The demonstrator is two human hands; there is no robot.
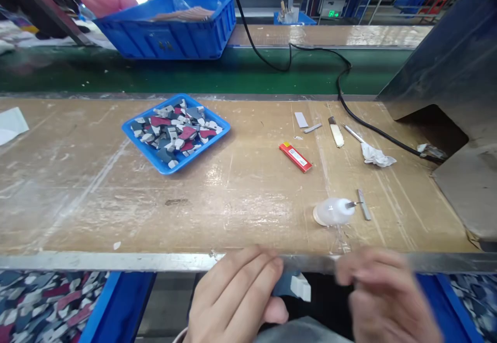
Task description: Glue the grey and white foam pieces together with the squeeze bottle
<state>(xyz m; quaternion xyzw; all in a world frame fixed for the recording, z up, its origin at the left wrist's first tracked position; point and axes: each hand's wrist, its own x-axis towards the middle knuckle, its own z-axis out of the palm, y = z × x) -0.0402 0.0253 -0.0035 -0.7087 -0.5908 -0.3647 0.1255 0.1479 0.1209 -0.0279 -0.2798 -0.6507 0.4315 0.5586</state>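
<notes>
My left hand [236, 301] is below the workbench's front edge, its fingers curled around a small blue-grey and white piece [295, 285]. My right hand [384, 296] is blurred just to the right of that piece, fingers bent toward it; I cannot tell whether it touches it. On the bench, a blue tray [135, 134] holds several small grey, red and white pieces [176, 133]. A small clear squeeze bottle [334, 211] lies on its side near the front edge, above my right hand.
A red lighter [295, 157], small blades [336, 131], a crumpled tissue [376, 155] and a black cable [341, 91] lie on the wooden bench. Blue bins [116, 306] of patterned pieces sit below. A large blue crate [171, 27] stands beyond the green belt. A grey machine [458, 99] stands at right.
</notes>
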